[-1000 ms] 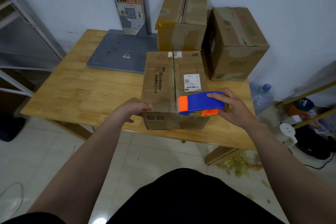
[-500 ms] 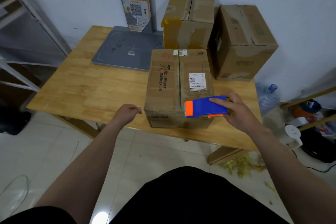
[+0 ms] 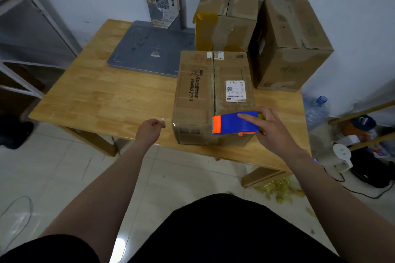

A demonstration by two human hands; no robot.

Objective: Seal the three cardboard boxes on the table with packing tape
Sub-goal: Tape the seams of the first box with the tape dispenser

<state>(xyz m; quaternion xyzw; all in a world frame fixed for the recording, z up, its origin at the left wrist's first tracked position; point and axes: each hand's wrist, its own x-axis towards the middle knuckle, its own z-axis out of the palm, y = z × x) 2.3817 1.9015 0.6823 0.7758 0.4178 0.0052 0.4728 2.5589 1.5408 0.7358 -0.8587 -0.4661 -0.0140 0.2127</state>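
left hand [image 3: 150, 129] pinching what looks like the clear tape end [image 3: 162, 120], right hand [image 3: 271, 128] gripping the dispenser [image 3: 235, 123]: slack tape could fold onto itself or miss the seam [image 3: 214, 83] of the front box [image 3: 196, 100].

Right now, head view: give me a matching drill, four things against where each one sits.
Things:
1. tape dispenser
2. labelled box
3. grey platform
4. plastic bottle

Places:
A. off the table, past its right edge
B. back left of the table
C. gripped by the right hand
D. at the table's near edge

Pairs: 1-C, 2-D, 3-B, 4-A
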